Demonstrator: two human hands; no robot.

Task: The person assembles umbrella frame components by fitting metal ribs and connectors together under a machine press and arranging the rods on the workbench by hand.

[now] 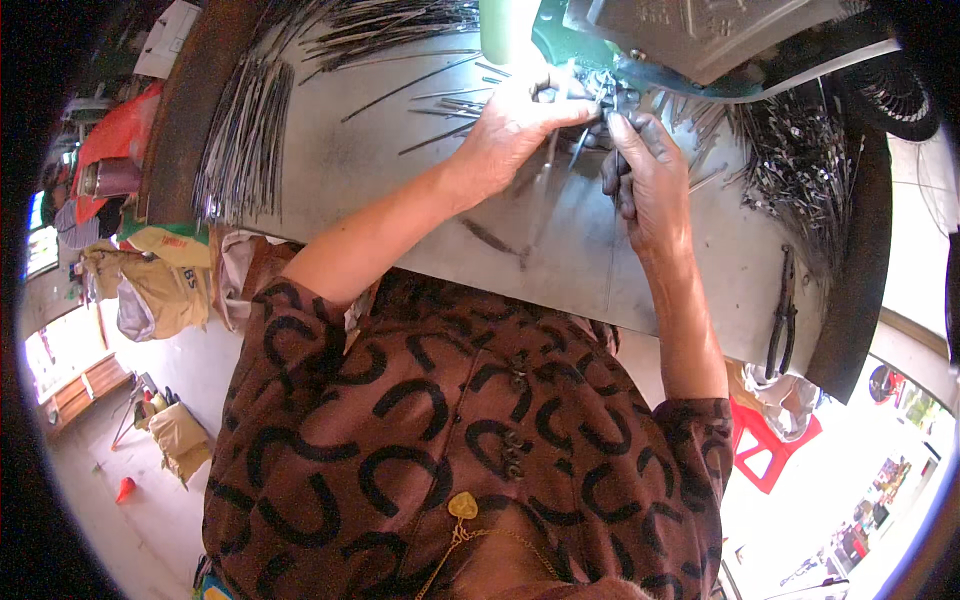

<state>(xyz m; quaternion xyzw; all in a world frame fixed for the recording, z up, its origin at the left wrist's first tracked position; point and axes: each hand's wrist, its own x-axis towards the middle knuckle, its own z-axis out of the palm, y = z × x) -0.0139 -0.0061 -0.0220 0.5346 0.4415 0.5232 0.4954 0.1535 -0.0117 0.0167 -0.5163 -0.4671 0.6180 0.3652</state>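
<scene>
Under the green machine (560,38), my two hands are close together at its lit working spot. My left hand (515,125) reaches in from the left with thumb and fingers closed in a pinch; glare hides what is at its tips. My right hand (648,165), its fingers dark with grime, is closed on a thin metal rod (616,195) that points down toward me. Several thin dark metal rods (455,108) lie on the grey metal table (400,215) beside my left hand.
Bundles of long thin rods (250,140) lie at the far left. Small metal pieces (800,160) are heaped at the right, near black-handled pliers (782,310). A bright lamp (506,35) and a grey metal cover (730,35) hang over the work. A red stool (765,440) stands below right.
</scene>
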